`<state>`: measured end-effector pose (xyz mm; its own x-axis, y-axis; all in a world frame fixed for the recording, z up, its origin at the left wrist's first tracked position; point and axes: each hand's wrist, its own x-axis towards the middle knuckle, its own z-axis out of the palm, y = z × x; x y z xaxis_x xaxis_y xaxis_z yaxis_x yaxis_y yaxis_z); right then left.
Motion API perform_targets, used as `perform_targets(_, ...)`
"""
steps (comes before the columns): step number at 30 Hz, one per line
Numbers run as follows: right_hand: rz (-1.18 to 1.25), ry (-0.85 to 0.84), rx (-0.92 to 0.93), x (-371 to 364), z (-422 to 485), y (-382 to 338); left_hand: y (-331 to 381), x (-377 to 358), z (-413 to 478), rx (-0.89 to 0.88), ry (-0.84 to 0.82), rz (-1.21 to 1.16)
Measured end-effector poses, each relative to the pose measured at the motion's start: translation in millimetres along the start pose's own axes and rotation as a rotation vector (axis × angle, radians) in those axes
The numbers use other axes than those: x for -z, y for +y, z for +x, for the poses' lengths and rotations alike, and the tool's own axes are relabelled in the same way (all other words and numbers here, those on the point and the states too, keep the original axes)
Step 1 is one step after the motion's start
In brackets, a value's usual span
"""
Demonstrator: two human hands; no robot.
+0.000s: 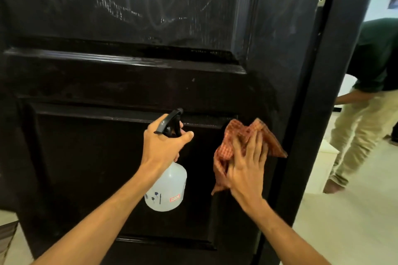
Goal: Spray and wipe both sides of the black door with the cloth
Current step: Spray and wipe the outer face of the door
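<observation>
The black panelled door point(129, 79) fills most of the view, with wet streaks on its upper panel. My left hand point(163, 142) grips the neck of a translucent white spray bottle point(167, 189) with a black trigger head, held close to the lower panel. My right hand point(247, 168) presses a crumpled red-orange checked cloth point(241, 135) flat against the door at the right side of the lower panel, fingers spread over it.
The door's hinged edge and black frame point(318, 92) stand at the right. Beyond it another person point(370, 84) in a green shirt and beige trousers bends forward on the pale tiled floor point(344, 221). A white low step or block point(321, 170) sits near that person's feet.
</observation>
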<state>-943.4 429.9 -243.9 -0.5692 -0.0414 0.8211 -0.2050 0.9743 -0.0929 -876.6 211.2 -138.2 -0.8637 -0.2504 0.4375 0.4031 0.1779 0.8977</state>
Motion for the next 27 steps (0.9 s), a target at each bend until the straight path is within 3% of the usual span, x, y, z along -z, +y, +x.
perform_targets(3,0.018,-0.074,0.042,-1,-18,-1,5,-9,-7,-0.001,-0.019,-0.002)
perform_targets(5,0.046,-0.007,0.043,24,15,-7,14,-16,-13,-0.009,-0.034,-0.012)
perform_targets(9,-0.101,0.107,0.211,53,91,-16,25,-24,-7,-0.047,-0.022,-0.027)
perform_targets(14,-0.228,-0.020,0.351,16,22,17,24,-37,-9,-0.013,-0.025,-0.006)
perform_targets(20,-0.138,0.040,0.370,34,36,13,20,-41,-19,0.015,-0.046,0.047)
perform_targets(24,0.014,0.090,0.142,30,11,31,15,-57,-20,0.020,-0.117,0.168)
perform_targets(27,0.008,0.104,0.136,28,13,29,12,-59,-21,0.023,-0.102,0.177)
